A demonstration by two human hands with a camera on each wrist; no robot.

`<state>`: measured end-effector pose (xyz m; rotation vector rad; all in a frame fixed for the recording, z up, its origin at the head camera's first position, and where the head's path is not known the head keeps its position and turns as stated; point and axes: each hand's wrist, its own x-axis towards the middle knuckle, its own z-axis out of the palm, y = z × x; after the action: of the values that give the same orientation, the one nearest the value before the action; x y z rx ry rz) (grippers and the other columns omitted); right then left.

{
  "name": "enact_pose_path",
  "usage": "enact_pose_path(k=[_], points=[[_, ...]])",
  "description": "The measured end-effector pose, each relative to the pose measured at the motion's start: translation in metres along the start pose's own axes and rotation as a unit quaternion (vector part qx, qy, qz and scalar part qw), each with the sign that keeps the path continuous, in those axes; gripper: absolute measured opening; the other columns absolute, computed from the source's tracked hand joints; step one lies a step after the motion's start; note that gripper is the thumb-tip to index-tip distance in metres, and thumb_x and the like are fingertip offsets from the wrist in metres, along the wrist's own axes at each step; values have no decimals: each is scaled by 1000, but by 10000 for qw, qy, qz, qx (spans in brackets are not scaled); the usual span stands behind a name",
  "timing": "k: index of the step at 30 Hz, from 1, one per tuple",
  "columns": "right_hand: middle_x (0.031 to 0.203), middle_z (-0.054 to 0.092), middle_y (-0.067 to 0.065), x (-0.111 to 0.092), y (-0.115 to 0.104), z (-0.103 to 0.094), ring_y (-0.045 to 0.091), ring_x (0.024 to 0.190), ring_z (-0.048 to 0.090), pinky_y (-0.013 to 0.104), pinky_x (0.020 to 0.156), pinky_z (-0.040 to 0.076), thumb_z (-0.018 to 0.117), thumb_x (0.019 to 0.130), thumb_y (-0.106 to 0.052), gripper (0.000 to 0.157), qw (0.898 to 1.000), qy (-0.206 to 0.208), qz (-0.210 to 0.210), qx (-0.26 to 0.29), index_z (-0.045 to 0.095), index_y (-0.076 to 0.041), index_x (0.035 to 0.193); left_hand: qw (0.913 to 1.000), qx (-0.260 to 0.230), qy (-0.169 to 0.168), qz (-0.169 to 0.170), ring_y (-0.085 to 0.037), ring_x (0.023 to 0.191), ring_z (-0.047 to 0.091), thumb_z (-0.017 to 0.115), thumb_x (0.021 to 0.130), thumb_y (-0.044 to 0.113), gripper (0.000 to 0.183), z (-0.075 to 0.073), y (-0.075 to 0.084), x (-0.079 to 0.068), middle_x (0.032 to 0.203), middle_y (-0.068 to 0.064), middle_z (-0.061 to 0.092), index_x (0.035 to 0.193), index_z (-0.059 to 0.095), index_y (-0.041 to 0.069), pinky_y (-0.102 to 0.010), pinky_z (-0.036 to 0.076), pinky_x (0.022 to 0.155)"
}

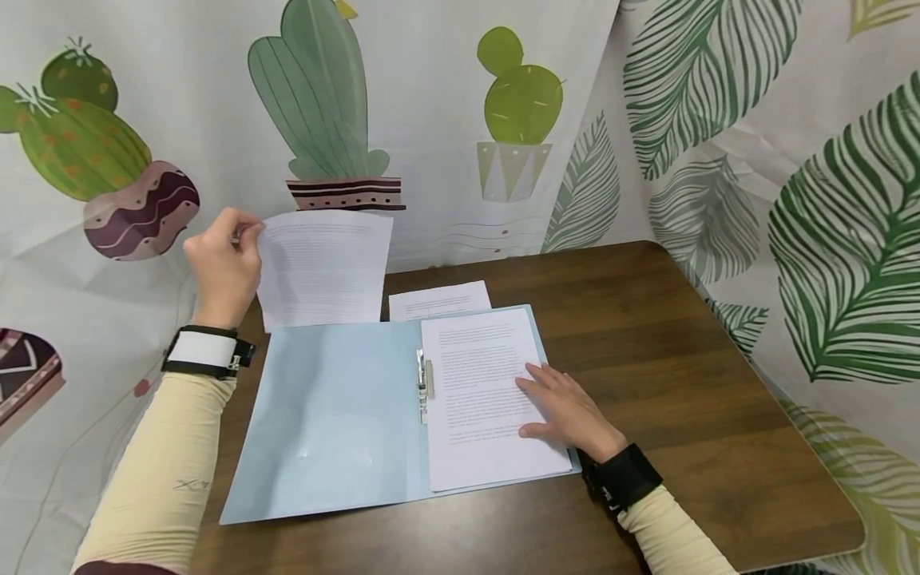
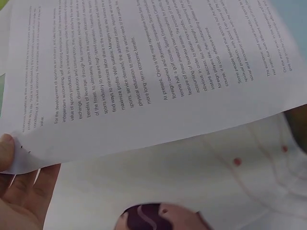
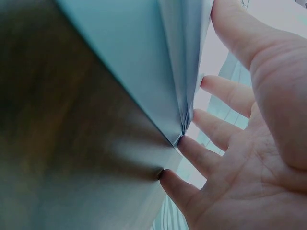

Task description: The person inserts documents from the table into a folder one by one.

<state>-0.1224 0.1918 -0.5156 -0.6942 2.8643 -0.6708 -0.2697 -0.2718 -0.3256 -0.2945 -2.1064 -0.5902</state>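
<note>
My left hand (image 1: 224, 259) pinches a printed sheet of paper (image 1: 323, 271) by its upper left corner, raised behind the folder. In the left wrist view the thumb lies on the printed face of the sheet (image 2: 144, 96), with fingers behind it. A light blue folder (image 1: 338, 407) lies spread on the table, a metal clip (image 1: 424, 387) along its spine. On its right side rests a stack of printed pages (image 1: 489, 447). My right hand (image 1: 571, 411) rests with spread fingers on the right edge of that stack; in the right wrist view its fingertips (image 3: 189, 151) meet the edge.
Another printed paper (image 1: 438, 300) lies behind the folder, partly covered by it. The brown wooden table (image 1: 647, 351) extends to the right. A white cloth with cactus prints (image 1: 446, 104) hangs at the back, and a leaf-print cloth (image 1: 719, 200) on the right.
</note>
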Motion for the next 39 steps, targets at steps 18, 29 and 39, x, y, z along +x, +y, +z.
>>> enact_pose_path(k=[18,29,39], points=[[160,39,21,2,4,0,41,148,34,66,114,29,82,88,-37,75,10000,56,-56,59,53,-5,149,9850,-1164,431,-1195,9,67,60,74,95,10,16,-36,39,25,83,9,71,99,74,-6,-13,42,64],[154,47,23,11,2,-16,39,141,47,56,109,43,75,97,-26,65,9862,1166,262,1143,48,-3,151,9429,-2616,-818,-1893,-10,70,69,73,95,6,16,-27,44,11,88,-4,76,106,72,-5,-17,56,63],[149,54,19,21,-3,-35,33,134,56,41,106,46,65,103,-17,57,9384,1784,-27,2959,43,-6,154,8973,-3376,-1804,-2198,-11,68,69,74,95,8,21,-12,63,-10,85,-3,77,106,68,-10,-20,55,57]])
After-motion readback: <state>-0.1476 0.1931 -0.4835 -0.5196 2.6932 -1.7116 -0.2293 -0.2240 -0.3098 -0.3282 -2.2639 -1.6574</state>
